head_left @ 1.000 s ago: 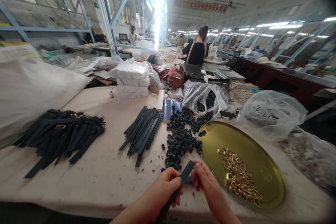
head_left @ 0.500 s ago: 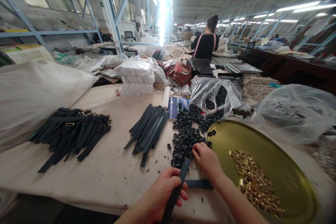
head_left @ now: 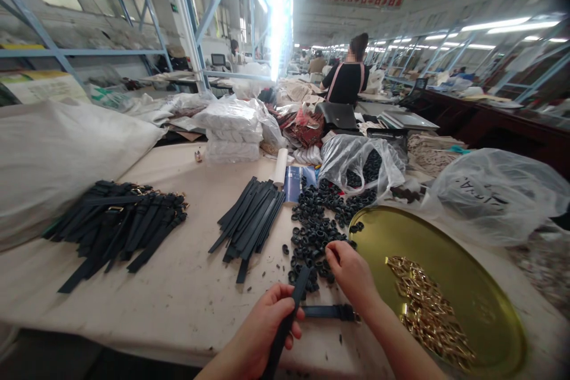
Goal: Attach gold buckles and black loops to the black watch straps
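Being clamped in the left hand's (head_left: pixel 267 322) grip, a dark strap (head_left: pixel 300 287) is angled above the tabletop (head_left: pixel 178 312) at six o'clock. At one o'clock from it, the loop heap (head_left: pixel 312 231) is reached by the right hand (head_left: pixel 352 273); whether its bunched fingertips are closed on a loop cannot be told. A fine pinch seems needed there. Since the earliest frame, the right hand has been shifted from the strap to the heap.

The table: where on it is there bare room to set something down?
Bare table shows between the left strap pile and the middle strap pile, and in front of both. Right of the middle strap pile it is crowded: black rings, the right hand, then the tray.
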A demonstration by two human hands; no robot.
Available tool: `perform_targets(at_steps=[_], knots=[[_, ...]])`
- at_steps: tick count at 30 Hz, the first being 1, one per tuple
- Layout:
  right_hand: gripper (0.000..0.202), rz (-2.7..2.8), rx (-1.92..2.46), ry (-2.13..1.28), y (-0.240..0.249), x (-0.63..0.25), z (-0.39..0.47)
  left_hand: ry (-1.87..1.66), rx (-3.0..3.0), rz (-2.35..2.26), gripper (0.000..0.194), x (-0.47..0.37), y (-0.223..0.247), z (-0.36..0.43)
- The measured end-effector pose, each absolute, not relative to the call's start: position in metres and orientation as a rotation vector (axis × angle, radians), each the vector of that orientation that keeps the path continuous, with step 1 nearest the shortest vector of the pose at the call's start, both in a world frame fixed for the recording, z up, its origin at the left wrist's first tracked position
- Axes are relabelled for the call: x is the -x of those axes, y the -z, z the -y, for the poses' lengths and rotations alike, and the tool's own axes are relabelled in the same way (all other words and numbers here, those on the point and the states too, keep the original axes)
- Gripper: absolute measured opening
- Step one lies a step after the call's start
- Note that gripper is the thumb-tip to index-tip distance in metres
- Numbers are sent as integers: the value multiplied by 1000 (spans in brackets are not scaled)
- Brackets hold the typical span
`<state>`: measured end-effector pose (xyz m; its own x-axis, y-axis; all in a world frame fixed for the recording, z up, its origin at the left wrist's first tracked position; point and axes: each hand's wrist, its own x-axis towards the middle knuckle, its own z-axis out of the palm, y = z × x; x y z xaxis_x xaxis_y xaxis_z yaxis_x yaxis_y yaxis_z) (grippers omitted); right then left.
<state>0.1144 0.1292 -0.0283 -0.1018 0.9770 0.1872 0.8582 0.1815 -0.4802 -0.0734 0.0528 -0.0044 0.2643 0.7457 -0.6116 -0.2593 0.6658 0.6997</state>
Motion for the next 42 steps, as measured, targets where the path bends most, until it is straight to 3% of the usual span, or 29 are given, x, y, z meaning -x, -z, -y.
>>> perform_targets(at_steps=[7, 17, 24, 31, 36, 42], knots=[[7, 2061, 1626, -547, 31, -113, -122, -730, -511, -1106, 21, 75, 2, -45], [21, 1615, 1493, -1009, 19, -107, -99, -764, -805, -1140, 22, 64, 5, -43], [33, 568, 1146, -1716, 12, -104, -46, -729, -1143, -1245, 18, 48, 12, -40], [29, 707, 1193, -1634, 25, -101, -30, -550, -1575, -1286, 27, 59, 2, -28], [32, 1023, 1278, -1558, 29, -103, -22, -531, -1782, -1231, 22, 59, -3, -27], [30, 971, 1255, -1614, 28, -118, -20, -328, -1448, -1029, 27, 56, -13, -24]])
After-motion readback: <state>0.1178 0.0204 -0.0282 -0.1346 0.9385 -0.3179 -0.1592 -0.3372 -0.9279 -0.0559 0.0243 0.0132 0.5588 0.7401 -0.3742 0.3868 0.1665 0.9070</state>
